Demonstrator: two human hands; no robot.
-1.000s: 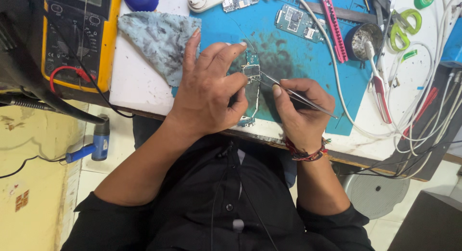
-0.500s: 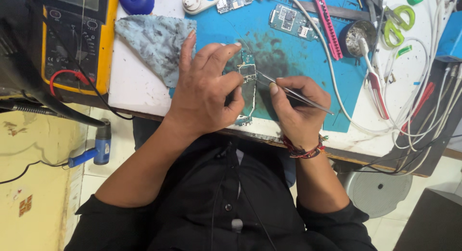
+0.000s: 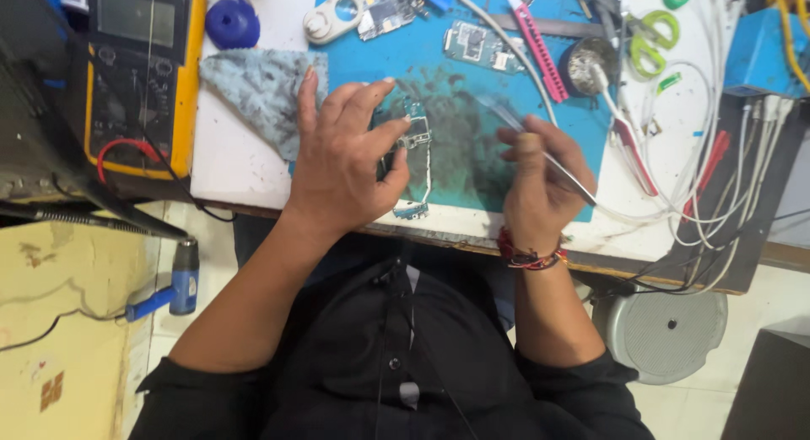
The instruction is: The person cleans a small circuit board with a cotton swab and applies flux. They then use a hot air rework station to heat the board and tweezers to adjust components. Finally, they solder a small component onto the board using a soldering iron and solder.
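Observation:
My left hand (image 3: 342,157) presses down on a phone circuit board (image 3: 413,140) lying on the blue work mat (image 3: 447,77), with fingers spread over its left side. To the right of the board, my right hand (image 3: 536,183) is closed around metal tweezers (image 3: 515,124). The tweezer tips are lifted off the board, pointing up and left, and look blurred. A red bead bracelet (image 3: 527,256) circles my right wrist.
A yellow multimeter (image 3: 139,73) sits at the far left, a grey cloth (image 3: 261,90) beside it. More circuit boards (image 3: 477,45), a pink tool (image 3: 537,45), a solder tin (image 3: 586,62), green scissors (image 3: 650,43) and white cables (image 3: 717,178) crowd the back and right.
My right hand has pulled the tweezers away from the board, to the right and up. My left hand stays on the board.

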